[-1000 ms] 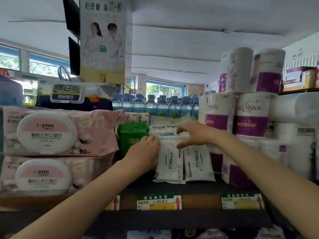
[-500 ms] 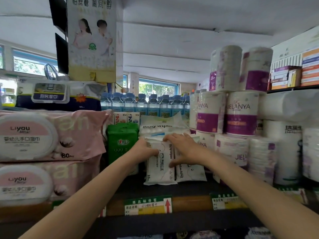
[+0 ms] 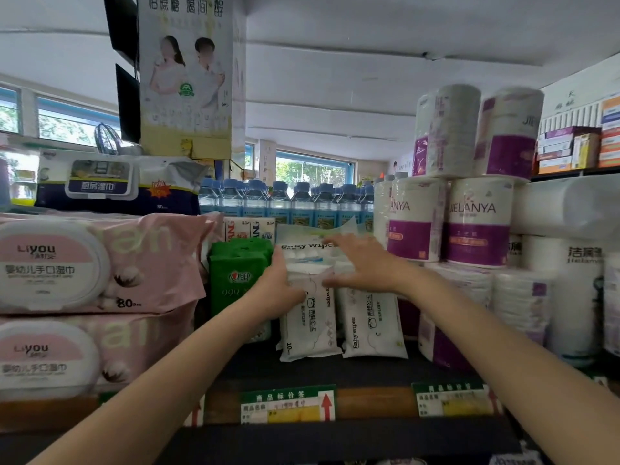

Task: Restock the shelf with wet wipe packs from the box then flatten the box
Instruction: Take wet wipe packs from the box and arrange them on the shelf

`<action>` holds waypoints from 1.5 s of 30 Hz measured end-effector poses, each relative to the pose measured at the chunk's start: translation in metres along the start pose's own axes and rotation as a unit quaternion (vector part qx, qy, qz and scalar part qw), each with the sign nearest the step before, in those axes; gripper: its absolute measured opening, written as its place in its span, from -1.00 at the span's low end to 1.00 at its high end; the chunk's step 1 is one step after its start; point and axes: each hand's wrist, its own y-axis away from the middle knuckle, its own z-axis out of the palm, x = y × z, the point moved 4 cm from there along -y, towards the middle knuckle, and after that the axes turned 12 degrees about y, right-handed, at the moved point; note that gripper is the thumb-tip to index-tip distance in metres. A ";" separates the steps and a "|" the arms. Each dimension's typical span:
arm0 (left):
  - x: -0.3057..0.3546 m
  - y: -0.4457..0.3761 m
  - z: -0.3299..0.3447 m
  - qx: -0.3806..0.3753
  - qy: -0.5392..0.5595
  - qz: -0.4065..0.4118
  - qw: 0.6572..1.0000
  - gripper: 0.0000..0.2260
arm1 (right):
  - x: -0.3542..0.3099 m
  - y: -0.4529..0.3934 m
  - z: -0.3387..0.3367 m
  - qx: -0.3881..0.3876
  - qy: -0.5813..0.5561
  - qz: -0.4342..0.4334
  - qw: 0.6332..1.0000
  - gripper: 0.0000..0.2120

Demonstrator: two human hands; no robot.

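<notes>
Since the previous frame, our right hand (image 3: 362, 263) has risen, fingers spread flat atop the white wipe packs (image 3: 310, 317); our left hand (image 3: 280, 283) grips their side on the shelf (image 3: 335, 374).

Wipe packs (image 3: 308, 317) glossy plastic film; shelf (image 3: 335, 374) matt.
</notes>
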 end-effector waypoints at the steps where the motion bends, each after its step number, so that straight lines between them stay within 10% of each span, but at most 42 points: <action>1: 0.001 0.001 0.001 -0.006 -0.065 0.003 0.998 -0.15 | 0.008 0.002 -0.008 0.000 0.018 0.020 1.000 -0.36; 7: 0.010 0.006 0.018 0.007 -0.319 0.006 0.948 -0.35 | 0.026 0.019 0.004 -0.166 0.128 0.048 0.977 -0.23; 13: 0.029 0.009 0.034 0.016 -0.461 0.116 0.879 -0.34 | 0.022 0.030 0.035 -0.092 0.195 0.029 0.976 0.10; 24: 0.010 -0.007 0.038 -0.038 -0.513 0.103 0.851 -0.13 | 0.010 0.024 0.035 0.020 0.173 0.012 0.985 0.00; 34: 0.003 0.001 0.030 -0.007 -0.487 0.044 0.872 -0.10 | 0.028 0.010 0.035 -0.096 0.186 0.009 0.978 0.23; 45: 0.008 -0.005 0.026 -0.016 -0.502 0.143 0.853 -0.09 | 0.012 0.028 0.040 0.045 0.172 0.007 0.984 0.04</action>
